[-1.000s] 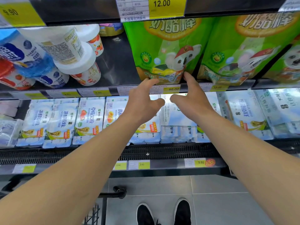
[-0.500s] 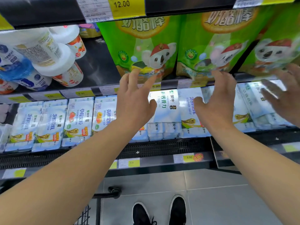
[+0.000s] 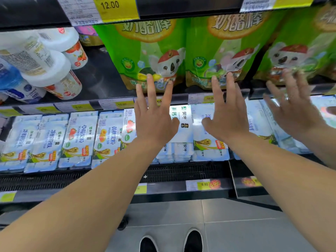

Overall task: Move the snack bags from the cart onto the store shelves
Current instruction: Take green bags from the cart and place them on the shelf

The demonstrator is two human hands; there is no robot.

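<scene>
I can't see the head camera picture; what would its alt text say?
Two bare hands, left hand and right hand, reach with spread fingers to green koala snack bags standing on a store shelf. Yogurt packs fill the shelf below; a third hand reaches in at right.

Green koala snack bags (image 3: 145, 57) stand upright on the dark shelf (image 3: 101, 82) beside toppled bottles (image 3: 45, 68).

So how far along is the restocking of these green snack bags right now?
Done: three green koala bags stand upright in a row on the shelf. In hand: nothing is gripped; the left hand and right hand are open, fingertips at the two nearest bags' bottom edges, and a third hand reaches the rightmost bag. Left: I cannot tell, since the cart's contents are not visible.
</scene>
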